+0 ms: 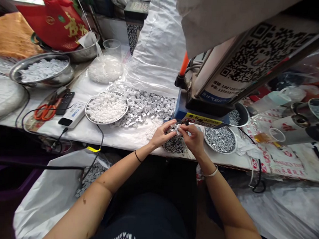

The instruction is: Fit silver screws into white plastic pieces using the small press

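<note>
My left hand (162, 134) and my right hand (192, 138) meet in front of the blue press (202, 114). Between their fingertips is a small white plastic piece (176, 129), pinched from both sides; its exact kind is too small to make out. Under the hands lies a heap of small dark metal parts (174, 144). Left of my left hand is a little pile of tiny white pieces (154, 128), with many grey-and-white plastic blocks (141, 106) spread behind it. To the right of my right hand stands a round dish of metal pins (219, 138).
A metal plate of white pieces (106, 107), a white power bank (73, 115), a black remote (65, 103) and orange scissors (46, 110) lie to the left. A cup of amber liquid (271, 136) stands right. Cables hang over the table's front edge.
</note>
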A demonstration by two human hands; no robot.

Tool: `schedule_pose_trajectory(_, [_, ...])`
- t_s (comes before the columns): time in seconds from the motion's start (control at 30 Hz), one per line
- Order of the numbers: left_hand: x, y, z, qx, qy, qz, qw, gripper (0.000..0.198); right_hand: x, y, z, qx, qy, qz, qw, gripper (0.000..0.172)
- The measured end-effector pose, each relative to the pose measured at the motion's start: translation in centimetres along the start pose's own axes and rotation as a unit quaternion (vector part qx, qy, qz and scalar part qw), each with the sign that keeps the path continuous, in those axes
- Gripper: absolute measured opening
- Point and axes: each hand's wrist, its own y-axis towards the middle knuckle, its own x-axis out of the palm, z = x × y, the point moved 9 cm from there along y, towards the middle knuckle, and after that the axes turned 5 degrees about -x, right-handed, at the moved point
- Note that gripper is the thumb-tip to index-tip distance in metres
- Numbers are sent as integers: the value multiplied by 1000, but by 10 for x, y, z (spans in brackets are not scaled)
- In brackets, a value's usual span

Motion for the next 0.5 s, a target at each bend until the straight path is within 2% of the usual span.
schedule_pose_trajectory(0.17, [7, 5, -14, -5, -4, -23, 1000, 48, 9, 4, 1, -22, -30, -31, 999, 12])
schedule_pose_trajectory(0.37, [8, 4, -12, -1, -2, -35, 999, 50, 15, 9, -16, -135, -63, -92, 984, 17])
schedule_pose_trajectory(0.5, [4, 7, -9, 3, 34, -14, 999, 41, 18, 7, -16, -147, -76, -118, 979, 18])
